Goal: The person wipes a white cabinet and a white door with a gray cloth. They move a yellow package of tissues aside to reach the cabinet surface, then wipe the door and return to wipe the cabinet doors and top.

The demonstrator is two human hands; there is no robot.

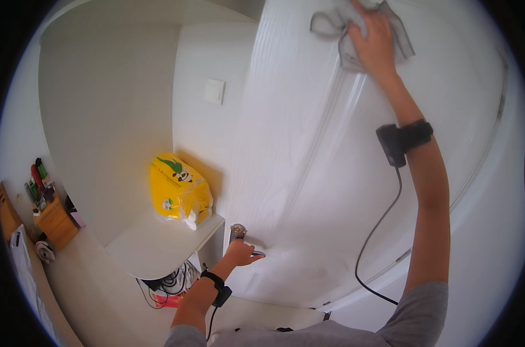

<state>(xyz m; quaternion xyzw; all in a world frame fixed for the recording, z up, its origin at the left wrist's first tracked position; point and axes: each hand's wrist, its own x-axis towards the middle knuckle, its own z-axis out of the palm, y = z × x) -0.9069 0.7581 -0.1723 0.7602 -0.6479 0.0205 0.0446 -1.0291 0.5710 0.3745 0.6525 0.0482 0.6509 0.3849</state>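
Note:
A white panelled door point(285, 173) stands in front of me. My left hand point(239, 253) is wrapped round the dark lever handle point(259, 253), just below its ornate metal plate point(237, 231). High on the door, my right hand point(375, 46) presses a grey cloth point(350, 52) with darker edging against the surface. Some fingers spread over the cloth, and its loose corners stick out on both sides of the hand. Each wrist wears a black strapped device with a cable.
Left of the door, a yellow plastic package point(178, 188) sits on a pale shelf point(158, 243), with tangled black cables point(173, 280) beneath. A light switch point(214, 91) is on the wall. Farther left are a wooden box point(56, 220) and a bed edge point(28, 277).

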